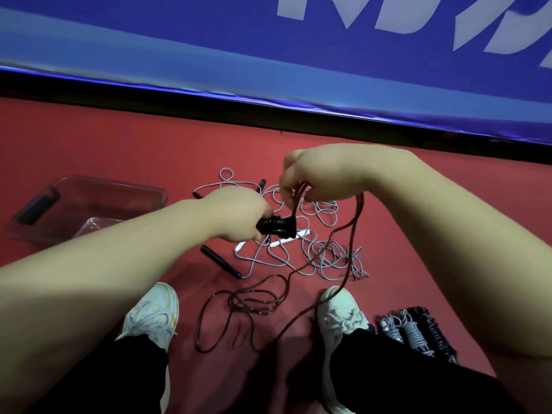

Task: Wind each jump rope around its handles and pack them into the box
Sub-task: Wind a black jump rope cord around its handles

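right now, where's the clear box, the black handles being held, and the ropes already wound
clear box (101,204), head view, on its bare bottom
black handles (277,228), head view, middle of the pair gripped by the left hand (239,213)
wound ropes (412,331), head view, on the grey bundle's coils

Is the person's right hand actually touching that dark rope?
Touching. The head view shows the right hand pinching the dark rope between its fingertips, with loops of it hanging down from the pinch.
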{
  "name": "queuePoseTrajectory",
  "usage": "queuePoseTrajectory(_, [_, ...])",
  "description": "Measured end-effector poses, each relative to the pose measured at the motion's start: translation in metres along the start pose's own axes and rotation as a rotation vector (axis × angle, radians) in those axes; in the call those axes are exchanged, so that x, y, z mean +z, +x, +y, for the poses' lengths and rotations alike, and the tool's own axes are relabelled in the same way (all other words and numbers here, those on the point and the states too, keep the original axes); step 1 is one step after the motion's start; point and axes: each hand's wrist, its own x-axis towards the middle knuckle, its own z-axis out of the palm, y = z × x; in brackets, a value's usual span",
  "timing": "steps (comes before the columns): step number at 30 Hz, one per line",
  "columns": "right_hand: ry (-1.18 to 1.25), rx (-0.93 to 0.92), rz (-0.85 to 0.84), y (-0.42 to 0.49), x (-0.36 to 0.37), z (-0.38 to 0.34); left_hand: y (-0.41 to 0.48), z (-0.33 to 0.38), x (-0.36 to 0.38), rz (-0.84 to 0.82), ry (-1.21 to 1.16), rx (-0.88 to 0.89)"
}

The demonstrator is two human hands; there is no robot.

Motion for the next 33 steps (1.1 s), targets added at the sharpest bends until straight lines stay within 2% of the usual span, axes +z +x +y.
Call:
queuePoseTrajectory(4, [-0.2,-0.162,0.149,0.005,0.012,0.001,-0.004,-0.005,0.0,-0.125,-0.036,0.123])
queuePoseTrajectory(8, [-0.129,-0.127,0.31,0.008,0.027,0.018,-0.015,-0.011,-0.004,-0.19,-0.201,0.254])
queuePoseTrajectory(10, [0.142,-0.105,0.246,0.009,0.035,0.03,-0.023,-0.013,-0.013,-0.148,-0.397,0.296])
queuePoseTrajectory(13, [0.833,-0.11,0.105,0.006,0.049,0.047,-0.032,-0.02,-0.027,-0.046,-0.619,0.296])
queuePoseTrajectory(15, [1.192,-0.09,-0.006,0.005,0.059,0.055,-0.034,-0.024,-0.033,0.054,-0.724,0.273])
queuePoseTrajectory(18, [1.5,-0.118,-0.138,0.006,0.07,0.063,-0.032,-0.027,-0.039,0.156,-0.903,0.231])
queuePoseTrajectory(22, [1.719,-0.23,-0.188,0.015,0.077,0.065,-0.034,-0.025,-0.04,0.106,-1.13,0.254])
queuePoseTrajectory(24, [1.757,-0.293,-0.181,0.02,0.079,0.06,-0.033,-0.021,-0.041,0.13,-1.221,0.281])
queuePoseTrajectory(26, [1.692,-0.276,-0.104,0.025,0.081,0.054,-0.032,-0.016,-0.044,0.177,-1.336,0.266])
queuePoseTrajectory(31, [0.992,0.056,0.213,0.039,0.091,0.044,-0.024,-0.022,-0.047,0.373,-1.652,0.019])
queuePoseTrajectory(33, [0.986,0.12,0.298,0.041,0.089,0.039,-0.024,-0.026,-0.047,0.393,-1.69,-0.048])
